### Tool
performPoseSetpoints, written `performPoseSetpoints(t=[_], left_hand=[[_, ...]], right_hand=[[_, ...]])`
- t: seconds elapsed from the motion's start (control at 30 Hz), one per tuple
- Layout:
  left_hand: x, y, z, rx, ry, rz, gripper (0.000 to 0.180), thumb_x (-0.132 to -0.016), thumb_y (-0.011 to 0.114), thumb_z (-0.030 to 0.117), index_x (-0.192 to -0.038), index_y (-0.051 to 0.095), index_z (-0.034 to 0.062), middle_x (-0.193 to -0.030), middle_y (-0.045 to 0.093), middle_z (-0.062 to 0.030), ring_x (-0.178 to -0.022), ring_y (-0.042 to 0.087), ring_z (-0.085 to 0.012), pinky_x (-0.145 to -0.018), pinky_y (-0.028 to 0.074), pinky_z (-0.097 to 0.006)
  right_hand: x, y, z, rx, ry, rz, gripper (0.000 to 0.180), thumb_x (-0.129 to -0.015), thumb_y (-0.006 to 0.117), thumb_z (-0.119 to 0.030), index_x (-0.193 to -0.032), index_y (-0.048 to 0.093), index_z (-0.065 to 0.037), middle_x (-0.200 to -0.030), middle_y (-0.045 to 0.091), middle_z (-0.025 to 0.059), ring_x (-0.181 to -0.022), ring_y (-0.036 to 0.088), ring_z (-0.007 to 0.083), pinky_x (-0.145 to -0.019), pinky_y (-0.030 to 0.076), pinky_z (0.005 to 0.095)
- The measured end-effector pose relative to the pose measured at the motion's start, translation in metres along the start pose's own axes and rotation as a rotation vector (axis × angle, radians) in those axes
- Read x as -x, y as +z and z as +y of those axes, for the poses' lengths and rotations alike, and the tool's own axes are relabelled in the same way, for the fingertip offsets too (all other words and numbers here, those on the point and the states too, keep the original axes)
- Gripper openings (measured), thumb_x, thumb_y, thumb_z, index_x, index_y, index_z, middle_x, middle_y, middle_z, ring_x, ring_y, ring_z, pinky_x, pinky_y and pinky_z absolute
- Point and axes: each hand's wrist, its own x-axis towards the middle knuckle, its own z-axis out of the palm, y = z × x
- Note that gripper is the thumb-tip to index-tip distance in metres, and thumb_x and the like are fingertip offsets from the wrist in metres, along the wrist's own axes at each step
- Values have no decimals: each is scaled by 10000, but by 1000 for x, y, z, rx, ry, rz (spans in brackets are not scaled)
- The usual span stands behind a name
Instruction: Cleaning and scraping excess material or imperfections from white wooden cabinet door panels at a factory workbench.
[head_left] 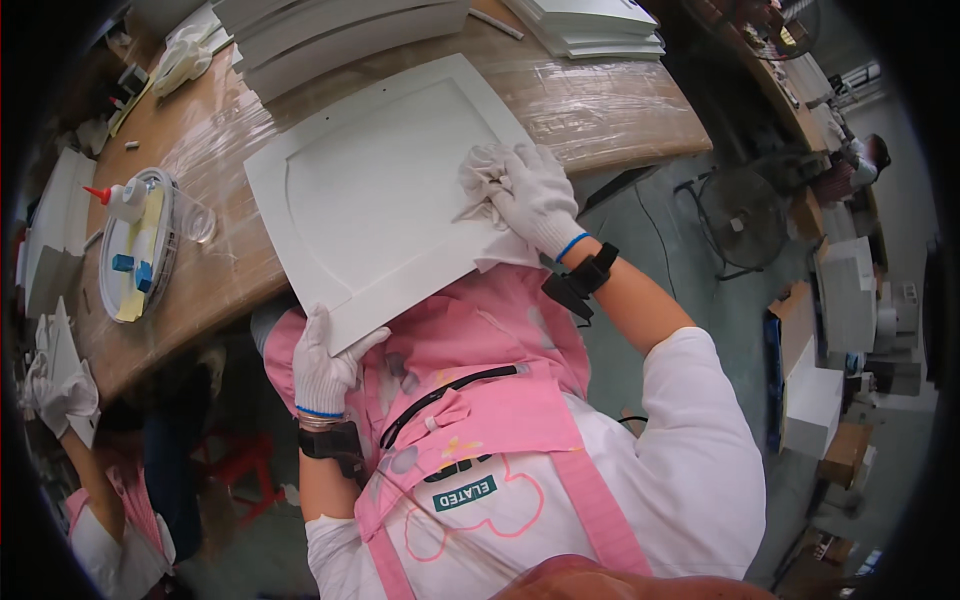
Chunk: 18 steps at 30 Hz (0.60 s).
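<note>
A white cabinet-door-like panel (390, 170) with a recessed, curved-edged centre lies tilted across the table's front edge and my lap. My left hand (328, 365), in a white knit glove, grips the panel's near left corner, thumb and fingers on either side of it. Near the right edge, my gloved right hand (535, 195) is closed on a crumpled white cloth (482, 180), pressed against the panel's face. Two small dark dots, perhaps holes, show near the panel's far edge.
Stacked white panels (340, 45) stand at the back of the film-covered table (620, 115), with another stack (590, 25) to their right. A plastic tray (110, 265) at left holds a red-tipped bottle (125, 200) and blue blocks. A co-worker's gloved hand (60, 395) and a floor fan (740, 220) flank me.
</note>
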Motion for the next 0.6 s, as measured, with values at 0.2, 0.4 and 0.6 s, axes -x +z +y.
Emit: performPoseSetpoints(t=[0.2,0.4,0.6], left_hand=[[-1,-5,0,-681,206,-324,428,-1017,454,264,-1330,431,-28,-1337,499,-266,-1198,519,-480,-952,464,-678],[1,-4,-1,-44,-23,2,474,-1036,411,334,-1379,367,11,-1355,469,-274,-1238,464,-529,-932,418,-748],[3,-3,-4,-35,60,-49,498,-1034,409,372,-1400,351,40,-1382,449,-257,-1248,450,-534,-894,422,-774]], right_hand=[[35,10,-157,-542,-746,-234,512,-789,668,-280,-1256,572,-95,-1278,543,152,-1217,507,351,-1059,387,454],[4,12,-48,-466,-507,-121,455,-775,651,-178,-1207,593,-48,-1129,570,133,-1083,517,332,-960,408,437],[-9,17,-39,-243,-144,42,461,-809,619,-157,-1267,570,-137,-1213,535,169,-1106,501,385,-960,420,479]])
